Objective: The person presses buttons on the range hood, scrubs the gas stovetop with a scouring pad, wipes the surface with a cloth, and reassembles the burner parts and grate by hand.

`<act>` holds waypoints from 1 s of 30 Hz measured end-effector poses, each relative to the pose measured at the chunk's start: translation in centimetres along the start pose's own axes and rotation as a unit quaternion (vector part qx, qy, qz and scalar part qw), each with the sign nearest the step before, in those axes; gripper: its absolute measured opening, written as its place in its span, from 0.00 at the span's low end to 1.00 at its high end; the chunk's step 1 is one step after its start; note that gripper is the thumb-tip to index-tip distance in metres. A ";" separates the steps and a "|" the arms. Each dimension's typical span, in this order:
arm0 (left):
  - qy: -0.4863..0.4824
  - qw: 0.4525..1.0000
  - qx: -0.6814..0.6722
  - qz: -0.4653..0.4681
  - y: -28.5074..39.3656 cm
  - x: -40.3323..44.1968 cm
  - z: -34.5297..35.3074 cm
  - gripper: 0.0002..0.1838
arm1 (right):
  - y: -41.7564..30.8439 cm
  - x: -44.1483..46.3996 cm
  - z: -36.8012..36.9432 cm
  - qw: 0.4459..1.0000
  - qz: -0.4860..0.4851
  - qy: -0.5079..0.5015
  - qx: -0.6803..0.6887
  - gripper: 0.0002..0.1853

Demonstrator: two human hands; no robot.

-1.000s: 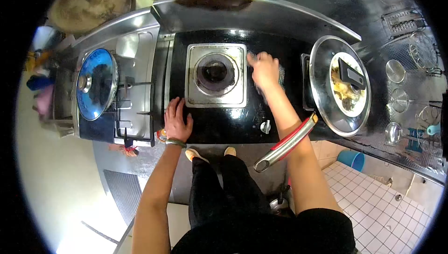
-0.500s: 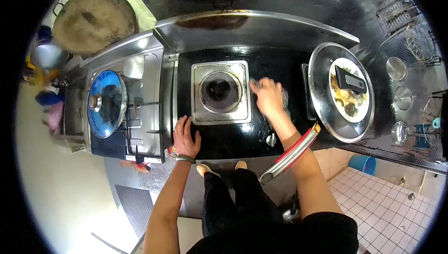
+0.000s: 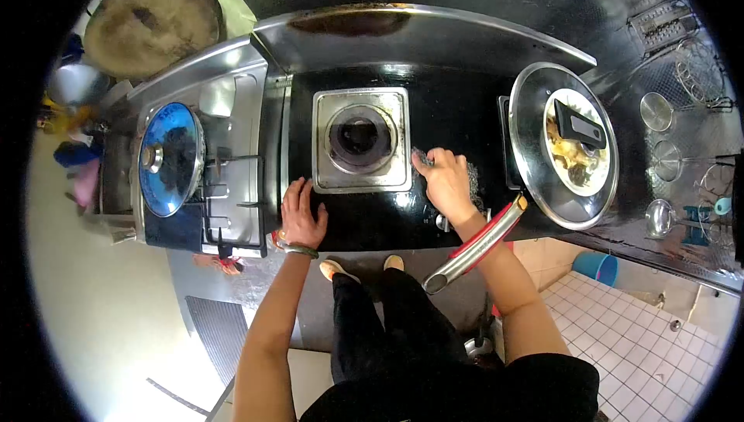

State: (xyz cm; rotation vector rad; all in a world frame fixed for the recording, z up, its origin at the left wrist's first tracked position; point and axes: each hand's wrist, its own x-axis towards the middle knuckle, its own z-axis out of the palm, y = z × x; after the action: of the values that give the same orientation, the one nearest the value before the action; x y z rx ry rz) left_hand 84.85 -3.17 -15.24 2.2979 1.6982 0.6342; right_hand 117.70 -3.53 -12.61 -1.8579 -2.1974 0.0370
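My left hand (image 3: 304,214) lies flat with fingers spread on the front left edge of the black cooktop (image 3: 349,228). To the right of the square metal burner tray (image 3: 320,143), my right hand (image 3: 447,186) presses down on the black surface with its fingers curled. Grey speckled patches show on both sides of that hand; whatever lies under the fingers is hidden. A round dark burner (image 3: 359,137) sits in the middle of the tray. Close to my right wrist is a control knob (image 3: 442,222), and a red and silver handle (image 3: 474,245) crosses above my right forearm.
A large glass lid (image 3: 527,143) with a black handle covers a pan at right, food visible beneath. On the left stove (image 3: 240,131) stands a blue-looking lidded pan (image 3: 167,166). Strainers and ladles (image 3: 659,219) hang at far right. A blue bucket (image 3: 595,267) stands below.
My right hand has moved toward the front edge along the burner tray's right side. My left hand stays on the cooktop edge. The whole view has shifted slightly.
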 end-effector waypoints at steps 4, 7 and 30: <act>0.009 1.000 0.000 0.006 0.0 0.2 0.0 0.32 | 1.1 5.9 0.1 0.996 0.016 0.021 -0.082 0.26; 0.005 1.000 -0.008 0.007 0.0 0.0 -0.2 0.32 | 0.5 4.6 0.4 0.999 0.007 -0.003 -0.053 0.26; 0.022 1.000 -0.010 0.007 -0.6 0.0 0.6 0.30 | -0.6 -0.4 -0.6 0.994 -0.069 -0.021 -0.085 0.21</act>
State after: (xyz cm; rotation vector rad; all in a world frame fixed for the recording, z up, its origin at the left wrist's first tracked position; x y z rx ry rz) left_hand 84.65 -2.91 -16.05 2.3014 1.6878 0.7050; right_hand 117.29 -4.15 -12.00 -1.7998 -2.4200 -0.1413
